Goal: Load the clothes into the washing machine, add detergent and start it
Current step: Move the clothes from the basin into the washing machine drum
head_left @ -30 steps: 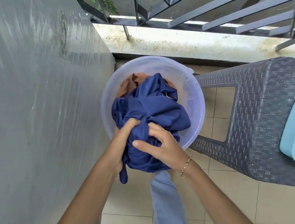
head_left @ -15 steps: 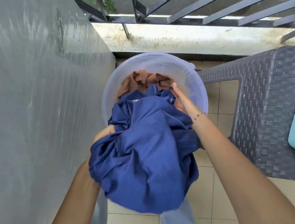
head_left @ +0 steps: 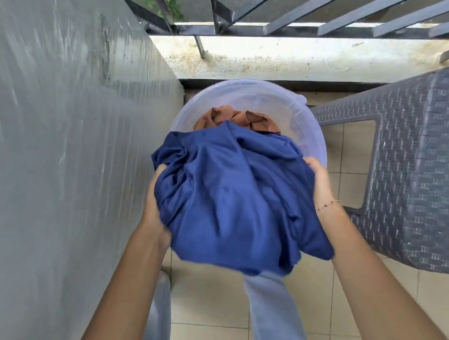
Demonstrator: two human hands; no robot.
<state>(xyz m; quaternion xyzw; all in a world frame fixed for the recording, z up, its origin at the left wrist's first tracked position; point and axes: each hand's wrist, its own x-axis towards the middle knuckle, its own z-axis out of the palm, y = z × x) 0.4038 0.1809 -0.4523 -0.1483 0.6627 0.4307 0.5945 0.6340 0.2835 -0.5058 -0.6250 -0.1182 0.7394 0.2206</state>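
grey wall [head_left: 52, 150] L | tiled floor [head_left: 217, 295] | wicker chair [head_left: 428, 165] R | railing [head_left: 291, 15]

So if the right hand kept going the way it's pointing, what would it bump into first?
Probably the clear bucket's rim: the right hand, gripping the blue cloth, points right at it. Depth is hard to judge.

Bare forearms, no sleeves in view
Thin beaded bracelet [head_left: 328, 204] on the right wrist; light blue trousers [head_left: 278, 324], possibly denim

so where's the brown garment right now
In the head view the brown garment lies inside the translucent plastic tub, centre frame, just behind the navy blue garment held up by both hands.
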